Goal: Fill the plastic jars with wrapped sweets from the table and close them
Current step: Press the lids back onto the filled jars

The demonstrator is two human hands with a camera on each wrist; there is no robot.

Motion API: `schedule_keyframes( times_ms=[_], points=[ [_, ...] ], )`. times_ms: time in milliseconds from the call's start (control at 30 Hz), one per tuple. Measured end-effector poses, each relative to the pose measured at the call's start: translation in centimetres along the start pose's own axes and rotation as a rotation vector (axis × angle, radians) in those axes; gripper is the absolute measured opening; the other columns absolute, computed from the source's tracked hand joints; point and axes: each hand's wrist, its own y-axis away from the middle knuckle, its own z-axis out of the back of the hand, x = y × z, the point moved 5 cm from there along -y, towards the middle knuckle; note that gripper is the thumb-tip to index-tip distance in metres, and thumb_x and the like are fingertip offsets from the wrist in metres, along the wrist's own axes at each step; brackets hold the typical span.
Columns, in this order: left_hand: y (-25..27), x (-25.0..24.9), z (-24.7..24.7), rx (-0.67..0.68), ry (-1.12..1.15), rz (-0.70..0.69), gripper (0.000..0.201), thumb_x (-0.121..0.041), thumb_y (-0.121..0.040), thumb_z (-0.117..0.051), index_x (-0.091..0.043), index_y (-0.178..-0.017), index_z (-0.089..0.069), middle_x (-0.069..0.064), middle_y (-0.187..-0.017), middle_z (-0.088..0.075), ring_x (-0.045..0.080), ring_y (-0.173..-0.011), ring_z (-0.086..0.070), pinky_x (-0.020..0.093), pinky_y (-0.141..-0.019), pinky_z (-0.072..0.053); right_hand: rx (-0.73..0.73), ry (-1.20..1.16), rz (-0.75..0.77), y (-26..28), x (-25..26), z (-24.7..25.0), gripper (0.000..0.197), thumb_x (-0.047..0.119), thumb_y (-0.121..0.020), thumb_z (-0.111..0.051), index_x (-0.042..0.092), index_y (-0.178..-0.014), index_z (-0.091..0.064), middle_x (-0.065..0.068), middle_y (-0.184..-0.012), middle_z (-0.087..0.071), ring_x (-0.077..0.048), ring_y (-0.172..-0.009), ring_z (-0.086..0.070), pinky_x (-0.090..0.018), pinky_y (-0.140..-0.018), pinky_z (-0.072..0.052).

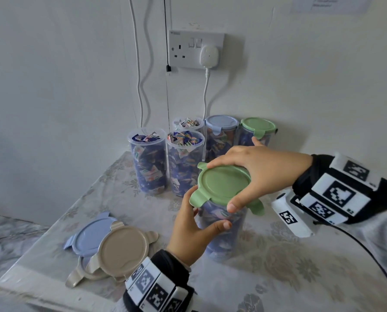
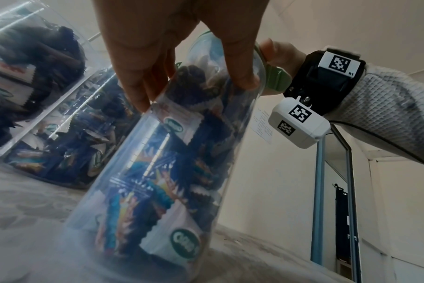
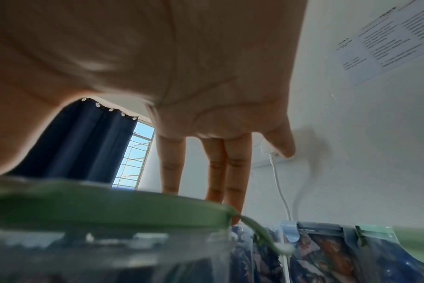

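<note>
A clear plastic jar (image 1: 221, 235) full of wrapped sweets stands at the front of the table. A green lid (image 1: 224, 184) sits on its mouth with the clip flaps sticking outward. My left hand (image 1: 193, 225) grips the jar's upper wall, thumb in front; in the left wrist view its fingers (image 2: 138, 80) curl round the jar (image 2: 157, 172). From the right, my right hand (image 1: 253, 174) holds the lid by its rim, thumb at the near edge and fingers over the far edge. The right wrist view shows those fingers (image 3: 230, 172) reaching across the green lid (image 3: 109, 206).
Three open jars of sweets (image 1: 148, 163) (image 1: 184, 164) (image 1: 188, 123) stand at the back, beside a blue-lidded jar (image 1: 221, 124) and a green-lidded jar (image 1: 259, 126). Loose blue (image 1: 88, 235) and beige (image 1: 123, 246) lids lie front left. Wall socket and cables hang behind.
</note>
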Motion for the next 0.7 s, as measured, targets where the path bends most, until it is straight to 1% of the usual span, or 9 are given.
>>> schedule_keyframes(
  times_ms=[67,167,233,300,367,467,567,633,700],
  points=[
    [0.0,0.0,0.0,-0.011,0.008,0.002,0.085,-0.043,-0.055,-0.078,-0.017,-0.128,-0.043,-0.025,-0.116,-0.059,-0.002,-0.113,-0.053,0.009,-0.09,-0.038,-0.001,0.036,-0.002,0.1,0.2,0.0,0.096,0.08,-0.047,-0.061,0.054,-0.135,-0.032,0.01,-0.13,-0.043,-0.012,-0.129,-0.039,-0.056,-0.115,0.005],
    [0.0,-0.1,0.0,-0.02,0.031,-0.003,0.083,-0.04,-0.055,-0.079,-0.015,-0.127,-0.045,-0.018,-0.115,-0.061,-0.001,-0.113,-0.054,0.009,-0.089,-0.039,-0.001,0.028,0.004,0.0,0.4,0.1,0.094,0.079,-0.052,-0.067,0.053,-0.135,-0.033,0.009,-0.132,-0.042,-0.013,-0.129,-0.039,-0.052,-0.117,0.004],
    [0.0,-0.1,-0.1,-0.016,0.042,-0.014,0.083,-0.039,-0.056,-0.08,-0.012,-0.127,-0.045,-0.01,-0.118,-0.061,0.001,-0.113,-0.055,0.009,-0.089,-0.039,-0.005,0.004,0.006,-0.1,0.4,0.3,0.092,0.075,-0.053,-0.071,0.052,-0.134,-0.035,0.01,-0.13,-0.043,-0.012,-0.126,-0.04,-0.043,-0.118,-0.009],
    [0.0,-0.1,-0.1,-0.009,0.058,-0.025,0.082,-0.037,-0.056,-0.08,-0.01,-0.126,-0.046,-0.007,-0.119,-0.061,0.0,-0.112,-0.056,0.008,-0.089,-0.04,0.007,-0.038,0.02,-0.3,0.5,0.4,0.091,0.07,-0.054,-0.075,0.048,-0.133,-0.037,0.011,-0.127,-0.044,-0.011,-0.12,-0.044,-0.035,-0.11,-0.03],
    [0.0,-0.1,-0.1,0.0,0.07,-0.029,0.081,-0.035,-0.057,-0.08,-0.008,-0.125,-0.046,-0.007,-0.117,-0.062,-0.001,-0.111,-0.056,0.008,-0.088,-0.04,0.036,-0.071,0.043,-0.5,0.8,0.4,0.09,0.065,-0.054,-0.078,0.044,-0.133,-0.038,0.013,-0.126,-0.043,-0.009,-0.117,-0.045,-0.032,-0.103,-0.039],
    [0.0,-0.2,-0.1,0.007,0.075,-0.036,0.08,-0.035,-0.057,-0.079,-0.009,-0.124,-0.046,-0.013,-0.112,-0.063,-0.005,-0.108,-0.056,0.006,-0.087,-0.04,0.084,-0.123,0.063,-0.9,1.0,0.4,0.088,0.055,-0.057,-0.083,0.04,-0.13,-0.039,0.018,-0.125,-0.046,-0.005,-0.114,-0.048,-0.032,-0.101,-0.042],
    [0.0,-0.3,-0.1,0.021,0.076,-0.041,0.081,-0.037,-0.056,-0.078,-0.01,-0.125,-0.045,-0.025,-0.111,-0.062,-0.008,-0.107,-0.055,0.004,-0.086,-0.039,0.173,-0.132,0.069,-1.1,1.2,0.4,0.095,0.05,-0.06,-0.084,0.053,-0.136,-0.027,0.023,-0.131,-0.047,-0.004,-0.118,-0.048,-0.024,-0.1,-0.039],
    [0.1,-0.4,-0.1,0.02,0.076,-0.046,0.085,-0.039,-0.056,-0.078,-0.009,-0.127,-0.044,-0.03,-0.112,-0.059,-0.009,-0.107,-0.054,0.003,-0.085,-0.038,0.241,-0.025,0.082,-1.4,1.4,0.4,0.1,0.053,-0.062,-0.081,0.06,-0.139,-0.018,0.028,-0.143,-0.034,-0.004,-0.13,-0.037,-0.02,-0.102,-0.029],
    [0.1,-0.3,0.0,0.016,0.071,-0.041,0.087,-0.04,-0.056,-0.079,-0.009,-0.129,-0.043,-0.03,-0.114,-0.058,-0.008,-0.108,-0.054,0.003,-0.086,-0.037,0.324,0.028,0.092,-1.7,1.5,0.5,0.101,0.051,-0.065,-0.08,0.059,-0.141,-0.016,0.03,-0.151,-0.017,-0.002,-0.139,-0.021,-0.02,-0.105,-0.019]
  ],
)
